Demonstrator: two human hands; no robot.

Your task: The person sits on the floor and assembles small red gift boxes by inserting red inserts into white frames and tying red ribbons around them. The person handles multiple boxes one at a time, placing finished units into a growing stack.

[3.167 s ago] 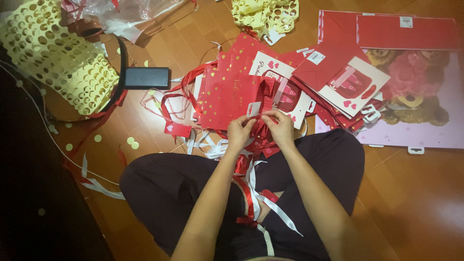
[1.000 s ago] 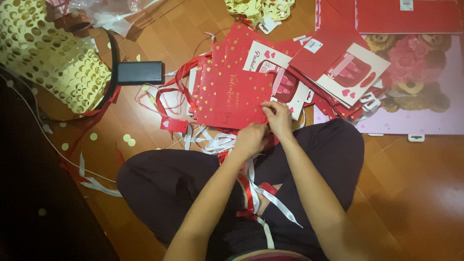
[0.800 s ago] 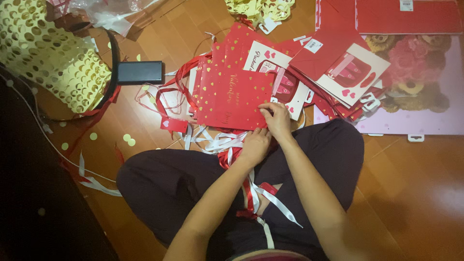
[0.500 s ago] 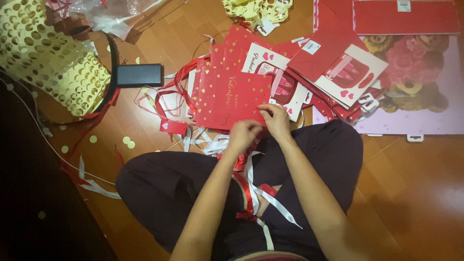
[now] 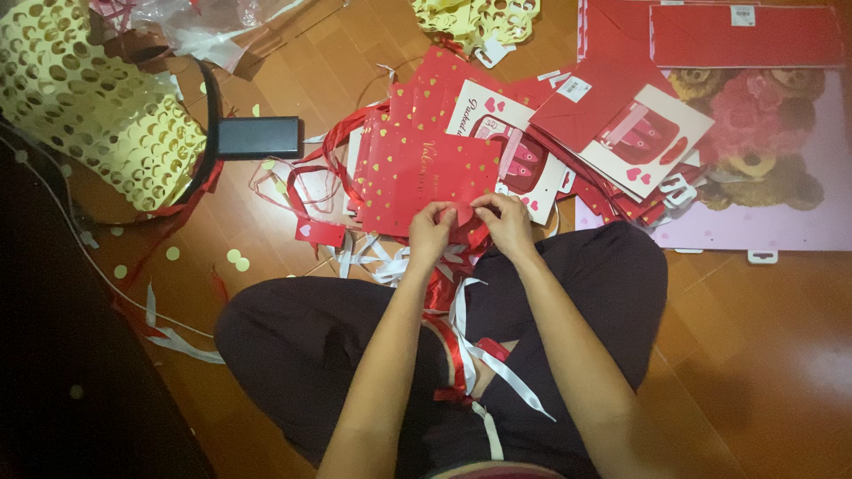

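Down on the wooden floor (image 5: 754, 355), the left hand (image 5: 431, 232) is curled, its fingertips pinching a small red heart tag (image 5: 461, 215) at the near edge of a red gift bag (image 5: 417, 173) dotted with gold hearts. Just beside it, the right hand (image 5: 508, 222) pinches the same tag from the other side, fingers bent. Bag and tag lie directly ahead of both hands, atop a pile of similar bags. Red and white ribbons (image 5: 466, 350) trail from under the hands across the person's lap
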